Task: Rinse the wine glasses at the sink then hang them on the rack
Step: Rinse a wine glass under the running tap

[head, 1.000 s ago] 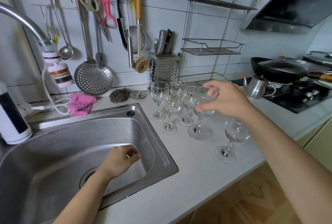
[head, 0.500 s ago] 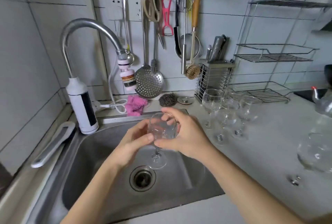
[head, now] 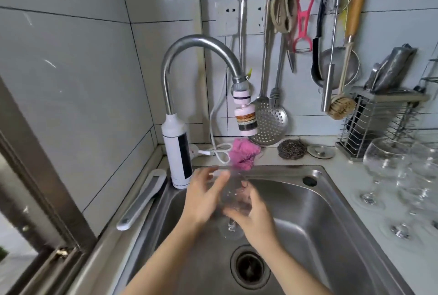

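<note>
Person at the sink, arms only in view.
- Left forearm (head: 166,259): bare along its whole visible length, slender.
- Right forearm (head: 291,268): bare likewise, the same build.
- Left hand (head: 203,197): bare; fingers long, their outlines smeared by blur.
- Right hand (head: 256,219): bare; knuckles plain, nail detail too blurred to tell.

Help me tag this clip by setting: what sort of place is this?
Most likely a home kitchen: a steel sink with a faucet, cooking utensils hanging on the tiled wall, and wine glasses on the counter.
</note>
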